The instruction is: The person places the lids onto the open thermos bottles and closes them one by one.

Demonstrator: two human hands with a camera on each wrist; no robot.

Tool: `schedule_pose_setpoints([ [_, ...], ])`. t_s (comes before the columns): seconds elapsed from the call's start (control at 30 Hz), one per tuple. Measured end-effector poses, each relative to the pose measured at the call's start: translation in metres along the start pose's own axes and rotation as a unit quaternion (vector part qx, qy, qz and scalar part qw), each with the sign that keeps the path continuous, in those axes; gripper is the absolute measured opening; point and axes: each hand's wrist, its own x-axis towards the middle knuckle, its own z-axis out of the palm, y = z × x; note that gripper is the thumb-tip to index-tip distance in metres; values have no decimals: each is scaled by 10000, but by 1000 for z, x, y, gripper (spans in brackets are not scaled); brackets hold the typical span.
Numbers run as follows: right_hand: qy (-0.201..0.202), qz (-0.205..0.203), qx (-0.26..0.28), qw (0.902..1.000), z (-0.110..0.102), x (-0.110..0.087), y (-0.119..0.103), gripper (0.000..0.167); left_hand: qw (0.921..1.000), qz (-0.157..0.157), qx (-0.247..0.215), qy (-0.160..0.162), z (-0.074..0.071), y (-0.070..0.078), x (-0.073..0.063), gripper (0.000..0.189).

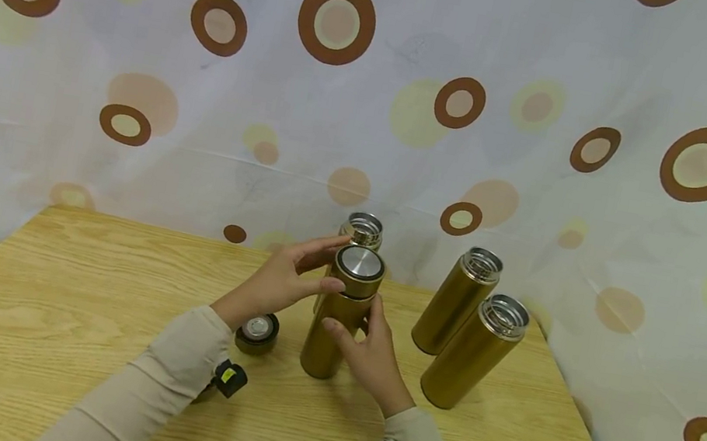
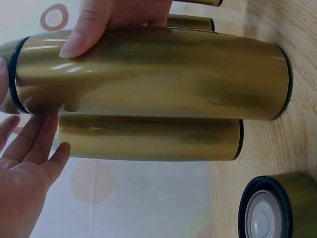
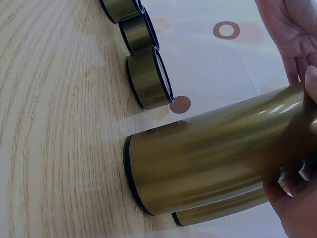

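A gold vacuum flask (image 1: 326, 342) stands in the middle of the table with a silver-topped lid (image 1: 362, 263) on its mouth. Around its body, my right hand (image 1: 375, 354) grips it, thumb in front and fingers at the far side. My left hand (image 1: 287, 276) holds the lid from the left between thumb and fingers. In the left wrist view, the left hand (image 2: 27, 173) has its fingers bent at the lid end of the flask (image 2: 163, 74). Seen from the right wrist, the flask's dark base (image 3: 136, 176) is close over the wood.
Behind the held flask stands a lidless gold flask (image 1: 364, 229). Two more open flasks, one farther (image 1: 456, 302) and one nearer (image 1: 475, 352), stand to the right. Left of the held flask lies a loose lid (image 1: 258, 334); the right wrist view shows several lids (image 3: 148, 82) in a row. A patterned cloth (image 1: 240, 98) hangs behind.
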Motion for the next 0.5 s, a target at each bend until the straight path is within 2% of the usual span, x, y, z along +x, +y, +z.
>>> schedule_pose_setpoints([
  [0.13,-11,121,37,9999,0,0,-5,67,10000,39,14,6,-1,0,0,61],
  [0.23,-49,125,-1,9999,-1,-4,-19,66,9999,108,103,48,2,1,-1,60],
  [0.33,-95,78,-57,9999,-3,-7,-33,68,9982,327,443,221,9,5,-2,63],
  [0.43,-101,78,-87,9999,-3,-8,-35,65,9893,706,1101,651,23,14,-1,68],
  [0.5,-73,-19,-136,9999,-2,-6,-25,60,9759,932,1656,1075,33,21,0,72],
])
